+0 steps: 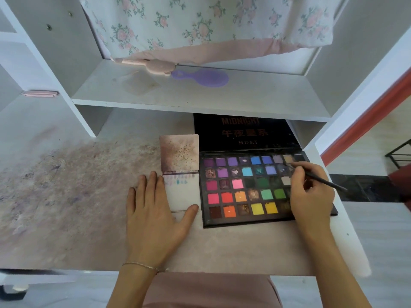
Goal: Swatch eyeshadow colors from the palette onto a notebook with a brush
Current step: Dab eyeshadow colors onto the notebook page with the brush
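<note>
left hand (155,210) flat on notebook (184,192) | right hand (311,192) pinches brush (322,180)

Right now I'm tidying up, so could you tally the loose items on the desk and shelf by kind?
Eyeshadow palette: 1
Notebook: 1
Makeup brush: 1
Purple hairbrush: 1
Pink hairbrush: 1
Total: 5

Right hand (311,192) dips brush (322,180) into palette (244,222); left hand (153,210) flat on notebook (184,196)
</note>
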The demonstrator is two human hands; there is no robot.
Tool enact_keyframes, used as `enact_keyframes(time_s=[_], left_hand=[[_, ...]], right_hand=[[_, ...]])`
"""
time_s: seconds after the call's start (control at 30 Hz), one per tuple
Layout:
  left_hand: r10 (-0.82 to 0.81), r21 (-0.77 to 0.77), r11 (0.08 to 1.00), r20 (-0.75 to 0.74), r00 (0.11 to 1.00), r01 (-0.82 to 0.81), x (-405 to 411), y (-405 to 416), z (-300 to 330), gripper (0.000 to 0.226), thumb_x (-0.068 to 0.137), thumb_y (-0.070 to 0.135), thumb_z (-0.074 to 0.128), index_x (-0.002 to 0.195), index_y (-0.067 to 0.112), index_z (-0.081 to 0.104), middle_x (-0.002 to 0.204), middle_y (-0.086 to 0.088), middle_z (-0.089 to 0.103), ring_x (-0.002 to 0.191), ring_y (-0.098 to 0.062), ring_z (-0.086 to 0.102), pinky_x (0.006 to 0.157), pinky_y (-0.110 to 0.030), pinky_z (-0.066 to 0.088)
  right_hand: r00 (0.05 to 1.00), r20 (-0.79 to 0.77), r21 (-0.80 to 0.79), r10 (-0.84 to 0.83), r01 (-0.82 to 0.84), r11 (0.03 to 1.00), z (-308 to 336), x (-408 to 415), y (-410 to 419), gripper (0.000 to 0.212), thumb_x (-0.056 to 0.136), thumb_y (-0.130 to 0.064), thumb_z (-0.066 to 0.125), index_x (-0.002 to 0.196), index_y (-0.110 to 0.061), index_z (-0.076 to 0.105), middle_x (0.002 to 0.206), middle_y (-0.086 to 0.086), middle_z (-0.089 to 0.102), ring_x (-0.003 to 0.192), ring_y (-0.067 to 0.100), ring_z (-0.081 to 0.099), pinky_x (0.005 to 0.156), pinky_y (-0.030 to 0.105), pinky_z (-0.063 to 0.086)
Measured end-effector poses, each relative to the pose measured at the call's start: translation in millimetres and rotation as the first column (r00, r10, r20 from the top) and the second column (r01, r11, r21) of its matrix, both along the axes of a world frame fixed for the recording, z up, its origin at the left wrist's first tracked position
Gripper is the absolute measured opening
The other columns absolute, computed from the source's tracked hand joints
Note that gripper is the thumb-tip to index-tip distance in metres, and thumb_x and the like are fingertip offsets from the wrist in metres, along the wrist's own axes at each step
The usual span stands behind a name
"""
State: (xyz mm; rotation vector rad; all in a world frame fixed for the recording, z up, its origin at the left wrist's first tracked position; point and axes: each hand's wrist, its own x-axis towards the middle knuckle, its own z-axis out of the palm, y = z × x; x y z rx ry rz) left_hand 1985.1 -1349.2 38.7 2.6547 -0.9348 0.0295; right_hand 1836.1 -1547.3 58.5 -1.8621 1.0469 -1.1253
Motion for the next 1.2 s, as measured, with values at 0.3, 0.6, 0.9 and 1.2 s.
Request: enact_keyframes(time_s=[0.3, 0.6, 0.9, 1.2], left_hand=[[-0.002, 0.027, 1.000, -0.005, 1.000, 0.002, 0.0, -1.0, -0.1, 0.106, 0.063, 0.076, 0.011, 0.143, 0.007, 0.020, 0.153, -0.007, 0.015, 0.142, -0.021, 0.005, 0.113, -0.034, -0.006], [0.001, 0.024, 1.000, -0.003, 1.000, -0.001, -0.8, -1.9, 0.2, 0.106, 0.063, 0.076, 0.011, 0.143, 0.008, 0.021, 0.153, -0.007, 0.017, 0.142, -0.021, 0.005, 0.113, -0.033, -0.007], [0.002, 0.017, 1.000, 0.000, 1.000, -0.002, -0.6, -0.7, -0.7, 0.106, 0.063, 0.076, 0.012, 0.142, 0.008, 0.023, 0.152, -0.007, 0.019, 0.142, -0.022, 0.008, 0.113, -0.034, -0.004], [-0.004, -0.002, 1.000, 0.001, 1.000, 0.004, -1.6, -1.5, -0.6, 0.105, 0.064, 0.076, 0.014, 0.142, 0.007, 0.025, 0.152, -0.008, 0.021, 0.142, -0.023, 0.010, 0.112, -0.032, -0.005]], right_hand=[[0.983, -0.085, -0.016, -0.164, 0.163, 0.986, -8.7, -7.4, -14.7, 0.010, 0.089, -0.009, 0.050, 0.089, -0.019, 0.050, 0.079, 0.000, 0.057, 0.070, 0.000, 0.053, 0.051, 0.005, 0.041], [0.973, -0.149, -0.046, -0.174, 0.169, 0.985, -8.0, -8.0, -14.0, 0.010, 0.089, -0.009, 0.050, 0.087, -0.019, 0.048, 0.077, 0.003, 0.057, 0.066, 0.003, 0.052, 0.053, 0.007, 0.033], [0.982, -0.118, -0.059, -0.147, 0.140, 0.988, -6.6, -7.9, -11.0, 0.012, 0.088, -0.006, 0.050, 0.087, -0.017, 0.049, 0.079, 0.005, 0.058, 0.067, 0.009, 0.052, 0.056, 0.011, 0.036], [0.966, -0.039, -0.013, 0.257, -0.258, 0.966, 2.8, 16.6, 31.0, 0.031, 0.085, 0.002, 0.053, 0.082, -0.029, 0.050, 0.077, -0.009, 0.055, 0.072, 0.000, 0.055, 0.063, 0.008, 0.045]])
